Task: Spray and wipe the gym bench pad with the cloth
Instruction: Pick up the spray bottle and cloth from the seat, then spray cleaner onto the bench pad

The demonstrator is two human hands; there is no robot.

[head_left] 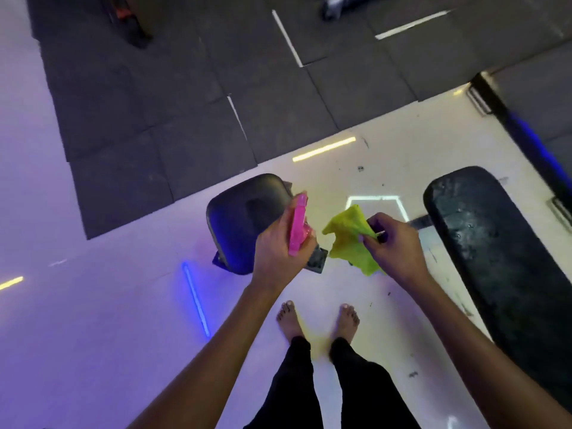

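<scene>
My left hand grips a pink spray bottle, its nozzle end pointing away from me, above the right edge of a small black seat pad. My right hand pinches a yellow-green cloth that hangs crumpled between the two hands. A long black bench pad lies to the right of my right hand, its surface speckled with wet-looking spots. Neither hand touches a pad.
I stand barefoot on glossy white floor that reflects blue and yellow light strips. Dark rubber mat tiles cover the floor beyond the pads. A black frame bar runs along the far right. Other equipment bases sit at the top edge.
</scene>
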